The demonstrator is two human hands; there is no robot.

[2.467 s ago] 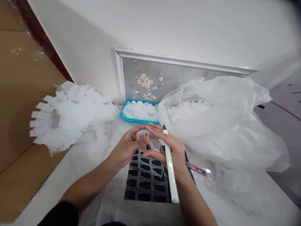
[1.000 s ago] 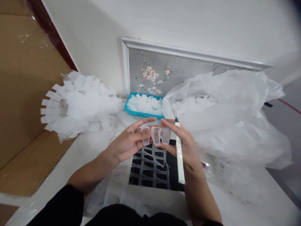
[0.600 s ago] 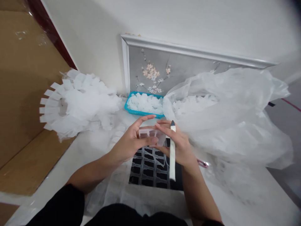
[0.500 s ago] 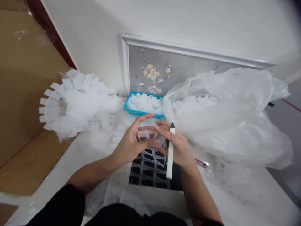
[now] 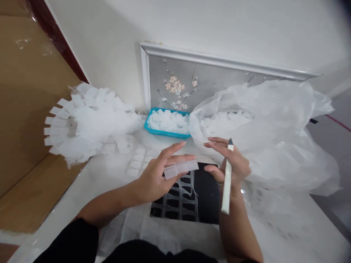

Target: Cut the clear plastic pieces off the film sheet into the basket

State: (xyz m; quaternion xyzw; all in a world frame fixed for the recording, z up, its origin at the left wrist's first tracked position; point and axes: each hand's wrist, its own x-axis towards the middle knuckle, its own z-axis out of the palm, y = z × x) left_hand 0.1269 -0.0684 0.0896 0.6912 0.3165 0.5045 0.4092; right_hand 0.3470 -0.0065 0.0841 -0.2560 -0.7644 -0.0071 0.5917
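Observation:
In my left hand is a small translucent plastic box, its narrow side divided into sections, gripped between thumb and fingers. My right hand is apart from it, to the right, with thumb and fingers spread. A white, flat, pen-like tool with a dark pointed tip stands tucked between the fingers of that hand. Below both hands lies a black mat. On the mat is a clear plastic sheet with rows of cut-out shapes.
A blue tray heaped with white translucent pieces stands by the wall. Right of it is a large clear plastic bag. A pile of white strips lies left, beside a cardboard box. Behind leans a framed flower picture.
My right hand has let go of the small box and moved right, keeping the white tool. The box stays in my left hand, now turned with its closed side up.

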